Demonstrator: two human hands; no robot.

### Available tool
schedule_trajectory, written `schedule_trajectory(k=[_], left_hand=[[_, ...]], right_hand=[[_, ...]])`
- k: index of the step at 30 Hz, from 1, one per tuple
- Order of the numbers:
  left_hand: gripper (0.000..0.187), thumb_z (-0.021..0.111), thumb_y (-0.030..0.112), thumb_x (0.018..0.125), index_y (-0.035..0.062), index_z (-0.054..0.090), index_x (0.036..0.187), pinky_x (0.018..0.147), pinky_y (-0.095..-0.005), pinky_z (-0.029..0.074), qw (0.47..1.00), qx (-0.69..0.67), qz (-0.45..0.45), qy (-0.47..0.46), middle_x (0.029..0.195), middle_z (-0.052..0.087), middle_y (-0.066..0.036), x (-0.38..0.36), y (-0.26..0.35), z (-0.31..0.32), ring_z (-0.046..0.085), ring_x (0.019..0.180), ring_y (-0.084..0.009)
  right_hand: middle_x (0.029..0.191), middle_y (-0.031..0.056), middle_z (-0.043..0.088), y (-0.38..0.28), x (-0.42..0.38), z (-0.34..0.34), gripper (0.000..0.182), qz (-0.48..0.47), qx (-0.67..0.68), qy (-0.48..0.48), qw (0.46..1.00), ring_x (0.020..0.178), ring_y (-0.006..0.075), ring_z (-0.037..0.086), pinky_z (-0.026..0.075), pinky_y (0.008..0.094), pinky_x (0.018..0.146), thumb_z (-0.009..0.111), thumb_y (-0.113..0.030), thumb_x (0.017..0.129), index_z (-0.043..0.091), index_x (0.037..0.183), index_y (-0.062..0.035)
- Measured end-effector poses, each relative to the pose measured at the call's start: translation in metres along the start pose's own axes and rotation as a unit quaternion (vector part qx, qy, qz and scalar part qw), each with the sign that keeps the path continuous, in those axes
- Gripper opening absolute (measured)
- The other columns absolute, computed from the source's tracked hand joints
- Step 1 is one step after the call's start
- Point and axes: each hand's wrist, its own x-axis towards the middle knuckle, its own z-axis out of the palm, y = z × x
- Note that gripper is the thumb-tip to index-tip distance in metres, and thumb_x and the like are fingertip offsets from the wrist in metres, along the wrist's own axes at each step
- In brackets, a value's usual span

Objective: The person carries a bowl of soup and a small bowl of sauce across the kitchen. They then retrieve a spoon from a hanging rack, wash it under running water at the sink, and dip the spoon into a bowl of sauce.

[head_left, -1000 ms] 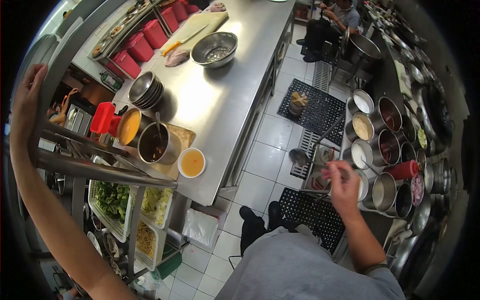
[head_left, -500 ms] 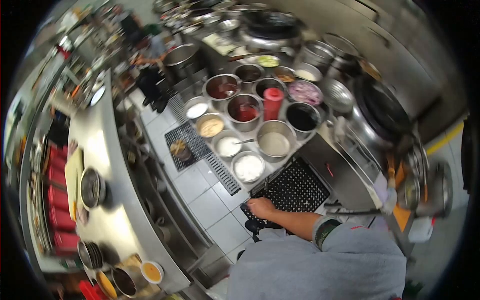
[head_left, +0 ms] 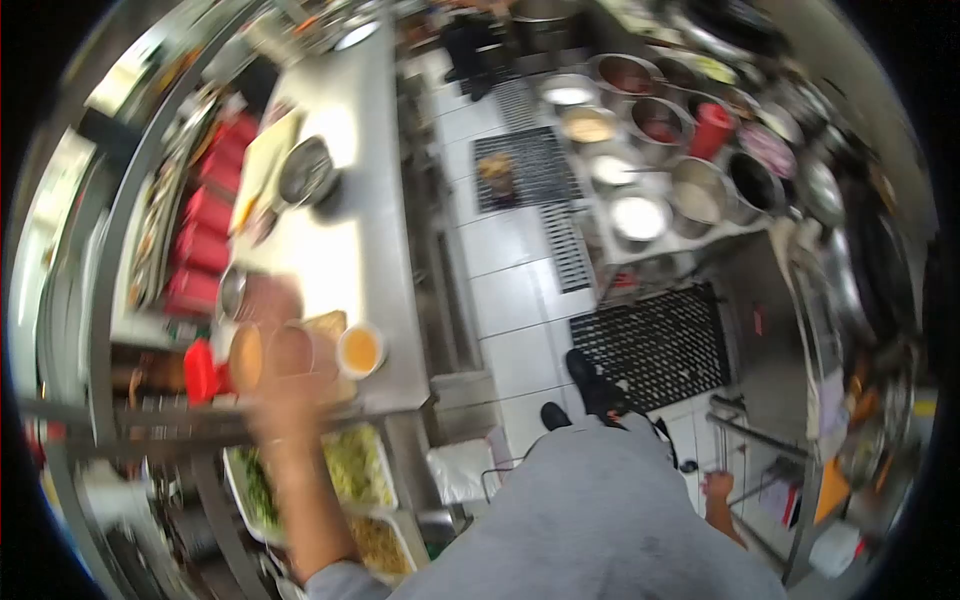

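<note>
My left hand [head_left: 278, 335] is a motion blur at the left, over the counter's near end, beside a stack of metal bowls [head_left: 233, 292]. Its fingers and anything in them cannot be made out. Close to it are a cup of orange liquid [head_left: 360, 351], a container of orange contents [head_left: 246, 358] and a red-topped item [head_left: 200, 372]. At the lower right, my right hand [head_left: 717, 485] hangs low near a metal rail, small and blurred; its fingers are too unclear to read.
A steel counter [head_left: 385, 240] bears a metal bowl [head_left: 308, 172] and a cutting board [head_left: 268, 160]. Trays of cut vegetables [head_left: 360, 467] sit below its end. Pots and a red bottle [head_left: 711, 130] stand at the upper right. A black perforated mat [head_left: 660, 345] lies on the tiles.
The view has swung left toward the counter. My left hand has come into view over the containers. My right hand has moved from in front of me to the lower right.
</note>
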Motion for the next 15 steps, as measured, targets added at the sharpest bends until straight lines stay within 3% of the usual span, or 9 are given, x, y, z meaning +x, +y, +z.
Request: schedule_trajectory(k=[1,2,3,6,9,10,15], left_hand=[[0.06,0.067,0.024,0.088,0.0005,0.041,0.138,0.105,-0.039,0.035,0.971,-0.213,0.018,-0.11,0.135,0.047,-0.019,-0.02,0.076,0.02,0.043,0.126,-0.0304],[0.075,0.072,0.022,0.084,-0.0003,0.033,0.145,0.112,-0.0428,0.031,0.902,-0.373,-0.002,-0.216,0.146,0.04,-0.023,-0.04,0.153,0.04,0.036,0.138,-0.036],[0.085,0.073,0.024,0.083,-0.0039,0.024,0.147,0.114,-0.0499,0.023,0.901,-0.339,0.002,-0.27,0.152,0.026,-0.028,-0.086,0.177,0.071,0.021,0.143,-0.0433],[0.094,0.072,0.034,0.082,-0.0128,0.02,0.144,0.116,-0.0519,0.017,0.908,-0.282,-0.125,-0.283,0.151,0.018,-0.035,-0.157,0.207,0.143,0.017,0.142,-0.0465],[0.096,0.069,0.04,0.082,-0.0153,0.02,0.143,0.117,-0.0517,0.014,0.921,-0.191,-0.217,-0.262,0.151,0.018,-0.036,-0.155,0.207,0.188,0.015,0.143,-0.0464],[0.098,0.068,0.043,0.082,-0.0152,0.019,0.143,0.117,-0.0518,0.013,0.924,-0.167,-0.234,-0.252,0.151,0.018,-0.035,-0.146,0.203,0.206,0.014,0.143,-0.0462],[0.102,0.067,0.05,0.081,-0.014,0.019,0.144,0.118,-0.0491,0.01,0.904,-0.078,-0.341,-0.246,0.152,0.019,-0.032,-0.091,0.183,0.254,0.012,0.144,-0.0432]], right_hand=[[0.063,0.0134,0.062,-0.003,-0.018,-0.006,0.015,0.005,-0.005,-0.026,1.0,0.039,0.022,0.056,0.04,0.0321,0.03,0.049,-0.008,0.083,0.06,0.079,-0.0003],[0.064,0.0134,0.062,-0.009,-0.031,-0.008,0.015,0.005,-0.022,-0.027,0.999,0.04,0.0211,0.056,0.039,0.032,0.03,0.049,-0.01,0.086,0.06,0.083,-0.0008],[0.065,0.0133,0.063,-0.014,-0.041,-0.009,0.015,0.003,-0.038,-0.02,0.999,0.04,0.0201,0.056,0.039,0.0318,0.03,0.049,-0.012,0.088,0.059,0.086,-0.0013],[0.066,0.0119,0.063,-0.044,-0.036,-0.006,0.014,-0.036,-0.026,-0.055,0.997,0.04,0.0195,0.057,0.039,0.0308,0.03,0.049,-0.012,0.09,0.058,0.089,-0.0025],[0.068,0.0105,0.063,-0.063,-0.033,-0.014,0.013,-0.064,-0.018,-0.086,0.994,0.041,0.0189,0.058,0.038,0.0297,0.03,0.048,-0.012,0.092,0.058,0.092,-0.0037],[0.073,0.0105,0.065,-0.082,-0.029,-0.015,0.011,-0.022,0.015,-0.076,0.997,0.043,0.0184,0.059,0.04,0.0293,0.032,0.05,-0.012,0.095,0.059,0.094,-0.0044],[0.075,0.0108,0.066,-0.139,-0.019,-0.022,0.016,-0.118,0.055,-0.064,0.989,0.046,0.0164,0.059,0.041,0.0295,0.035,0.054,-0.019,0.096,0.058,0.098,-0.0038]])
